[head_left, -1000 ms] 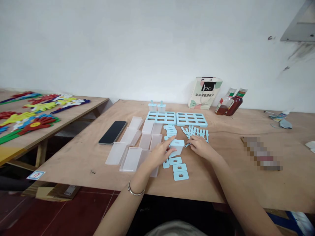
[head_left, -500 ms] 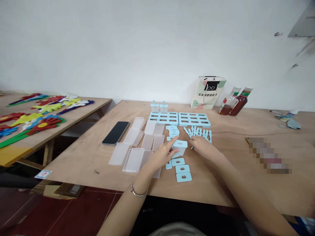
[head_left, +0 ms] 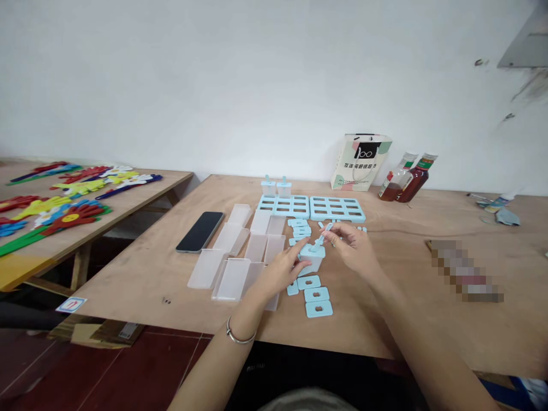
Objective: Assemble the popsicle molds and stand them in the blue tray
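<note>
My left hand [head_left: 280, 272] grips the side of a small clear mould cup with a light blue lid [head_left: 312, 256] standing on the wooden table [head_left: 406, 297]. My right hand [head_left: 351, 245] pinches a light blue stick [head_left: 320, 237], whose lower end is at the slot in the lid. More blue sticks [head_left: 342, 227] lie behind the right hand. Loose blue lids [head_left: 315, 295] lie in front of the cup, and others [head_left: 298, 227] behind it. Several clear cups [head_left: 240, 251] lie flat to the left.
Two light blue rack trays [head_left: 311, 207] sit behind, with two assembled moulds [head_left: 276, 186] beyond them. A black phone [head_left: 200, 231] lies at the left. A paper bag [head_left: 362, 162] and two bottles [head_left: 405, 177] stand by the wall. Coloured hand clappers [head_left: 64, 200] cover the neighbouring table.
My right hand has lifted a blue stick off the table and brought it over the lidded cup. The left hand keeps hold of the cup.
</note>
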The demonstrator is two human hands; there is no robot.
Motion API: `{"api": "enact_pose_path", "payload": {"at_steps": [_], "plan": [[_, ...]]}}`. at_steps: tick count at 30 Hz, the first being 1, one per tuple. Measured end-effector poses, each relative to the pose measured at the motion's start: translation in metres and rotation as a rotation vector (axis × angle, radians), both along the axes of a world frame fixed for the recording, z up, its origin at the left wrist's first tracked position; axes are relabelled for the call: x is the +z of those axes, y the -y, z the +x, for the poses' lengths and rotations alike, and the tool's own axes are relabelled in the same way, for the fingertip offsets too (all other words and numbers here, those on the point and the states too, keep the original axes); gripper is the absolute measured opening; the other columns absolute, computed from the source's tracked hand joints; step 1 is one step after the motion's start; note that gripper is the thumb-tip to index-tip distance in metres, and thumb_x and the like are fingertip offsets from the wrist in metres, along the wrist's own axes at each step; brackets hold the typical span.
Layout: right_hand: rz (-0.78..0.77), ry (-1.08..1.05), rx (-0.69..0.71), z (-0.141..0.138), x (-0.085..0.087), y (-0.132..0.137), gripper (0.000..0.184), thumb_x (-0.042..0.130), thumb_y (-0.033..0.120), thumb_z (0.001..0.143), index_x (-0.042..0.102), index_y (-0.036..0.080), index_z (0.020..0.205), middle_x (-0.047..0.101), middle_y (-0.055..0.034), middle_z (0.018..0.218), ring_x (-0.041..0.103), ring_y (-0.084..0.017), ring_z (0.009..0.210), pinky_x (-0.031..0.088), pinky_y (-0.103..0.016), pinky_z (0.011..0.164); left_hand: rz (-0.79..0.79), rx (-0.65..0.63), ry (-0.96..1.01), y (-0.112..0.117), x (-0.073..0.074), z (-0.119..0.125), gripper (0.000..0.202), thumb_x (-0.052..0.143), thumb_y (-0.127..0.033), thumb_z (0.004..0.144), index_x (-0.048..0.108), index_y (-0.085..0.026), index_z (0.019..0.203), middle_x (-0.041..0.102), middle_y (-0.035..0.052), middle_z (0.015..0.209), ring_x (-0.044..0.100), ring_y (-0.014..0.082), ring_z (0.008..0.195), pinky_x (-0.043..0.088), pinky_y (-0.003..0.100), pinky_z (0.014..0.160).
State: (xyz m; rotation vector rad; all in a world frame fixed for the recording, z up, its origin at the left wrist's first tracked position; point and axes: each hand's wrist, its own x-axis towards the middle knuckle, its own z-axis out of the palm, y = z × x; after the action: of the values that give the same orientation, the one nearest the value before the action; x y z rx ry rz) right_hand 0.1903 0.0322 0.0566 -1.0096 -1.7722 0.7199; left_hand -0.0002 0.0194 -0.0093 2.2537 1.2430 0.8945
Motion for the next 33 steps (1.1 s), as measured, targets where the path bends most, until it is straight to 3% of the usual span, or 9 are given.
{"api": "enact_pose_path", "payload": {"at_steps": [3,5,8,12,15,20,24,28,33], "plan": [[-0.057,0.044,0.028,-0.004,-0.011,-0.003,0.018,0.057,0.038,0.083,0.062,0.022,0.076,0.066,0.0,0.073,0.061,-0.017,0.074,0.047,-0.031,0.073,-0.012,-0.02,0.019,0.001,0.002,0.0,0.05,0.049,-0.03,0.093,0.034,-0.024,0.141,0.065,0.0016,0.084,0.058,0.0157,0.068,0.048,0.029,0.069],[-0.063,0.026,0.036,-0.006,-0.015,-0.004,0.021,0.056,0.041,0.084,0.059,0.022,0.075,0.066,-0.0009,0.078,0.062,-0.018,0.077,0.047,-0.032,0.075,-0.021,-0.023,0.02,0.001,0.003,0.0,0.051,0.048,-0.029,0.093,0.034,-0.024,0.142,0.064,0.0013,0.082,0.058,0.0157,0.068,0.048,0.029,0.068],[0.011,-0.147,-0.014,-0.006,-0.014,-0.002,0.024,0.047,0.046,0.09,0.051,0.023,0.082,0.067,-0.002,0.082,0.062,-0.018,0.086,0.047,-0.033,0.081,-0.017,-0.004,0.001,0.002,0.003,0.001,0.052,0.049,-0.029,0.093,0.033,-0.024,0.142,0.064,0.0018,0.082,0.059,0.0166,0.07,0.048,0.029,0.066],[0.037,-0.249,-0.126,-0.002,-0.008,0.001,0.028,0.03,0.05,0.096,0.044,0.026,0.091,0.054,0.0036,0.061,0.056,-0.015,0.063,0.045,-0.028,0.065,-0.008,0.013,-0.011,0.003,0.003,0.001,0.05,0.049,-0.03,0.093,0.036,-0.021,0.141,0.064,0.0025,0.081,0.058,0.016,0.066,0.048,0.03,0.067],[0.013,-0.025,-0.124,0.005,-0.006,0.003,0.024,0.031,0.046,0.096,0.043,0.026,0.097,0.045,0.0051,0.062,0.047,-0.014,0.055,0.041,-0.026,0.057,-0.022,0.008,-0.004,0.003,0.003,0.001,0.049,0.047,-0.031,0.094,0.036,-0.021,0.141,0.064,0.0018,0.079,0.057,0.0151,0.063,0.048,0.03,0.067],[-0.056,0.414,0.057,0.016,0.014,0.007,0.014,0.041,0.035,0.092,0.049,0.024,0.088,0.059,0.0003,0.078,0.053,-0.015,0.067,0.042,-0.027,0.062,0.003,0.001,0.002,0.002,0.002,0.0,0.048,0.047,-0.032,0.094,0.036,-0.023,0.14,0.063,0.0008,0.078,0.057,0.0156,0.066,0.048,0.029,0.067],[-0.007,0.587,0.181,0.02,0.037,0.004,0.016,0.049,0.028,0.088,0.062,0.024,0.079,0.065,-0.0007,0.079,0.059,-0.017,0.073,0.042,-0.029,0.066,-0.003,-0.003,0.011,0.003,0.004,0.001,0.048,0.048,-0.03,0.093,0.037,-0.022,0.139,0.063,0.0009,0.08,0.058,0.0154,0.066,0.048,0.03,0.069],[0.074,0.779,0.2,0.008,0.048,-0.004,0.017,0.055,0.019,0.082,0.068,0.022,0.073,0.063,-0.0022,0.079,0.058,-0.017,0.072,0.041,-0.028,0.065,-0.046,0.014,-0.004,0.004,0.007,0.002,0.049,0.05,-0.029,0.093,0.037,-0.021,0.139,0.063,0.0002,0.076,0.058,0.0165,0.066,0.048,0.031,0.07],[0.041,0.921,0.237,-0.017,0.052,-0.01,0.006,0.063,0.013,0.075,0.066,0.019,0.076,0.063,-0.0033,0.081,0.058,-0.017,0.074,0.039,-0.026,0.063,-0.035,-0.008,0.001,0.005,0.009,0.002,0.045,0.05,-0.028,0.093,0.038,-0.02,0.136,0.062,-0.0007,0.075,0.058,0.0165,0.065,0.047,0.029,0.068]]}}
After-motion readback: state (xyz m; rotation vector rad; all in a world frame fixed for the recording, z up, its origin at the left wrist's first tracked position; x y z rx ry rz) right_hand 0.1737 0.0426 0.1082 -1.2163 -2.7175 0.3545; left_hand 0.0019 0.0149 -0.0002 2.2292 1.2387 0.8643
